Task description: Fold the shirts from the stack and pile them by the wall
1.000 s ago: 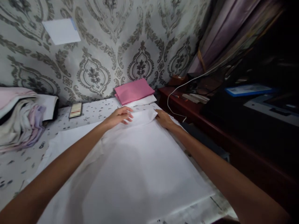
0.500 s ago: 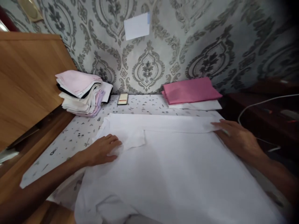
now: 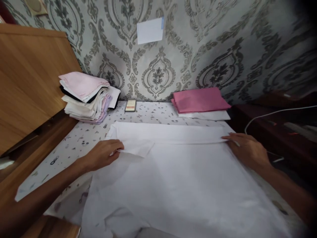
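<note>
A white T-shirt (image 3: 188, 185) lies spread over the patterned surface, its far edge folded over into a long strip. A short sleeve lies on top of that strip at the left. My left hand (image 3: 105, 152) pinches the sleeve's near-left part, lifting it slightly. At the strip's right end, my right hand (image 3: 247, 148) has its fingers closed on the folded edge. Loose wrinkles show in the cloth near the bottom of the view.
Folded clothes (image 3: 85, 97) are stacked at the back left beside a wooden cabinet (image 3: 32, 82). A small card-like item (image 3: 130, 105) lies near the wall. Pink folded cloth (image 3: 199, 100) rests on white cloth at the back right. A white cable (image 3: 277, 111) runs along the right.
My left hand, flatter on the cloth before, now grips the sleeve and has pulled it slightly. My right hand remains at the strip's right end. The view has shifted slightly.
</note>
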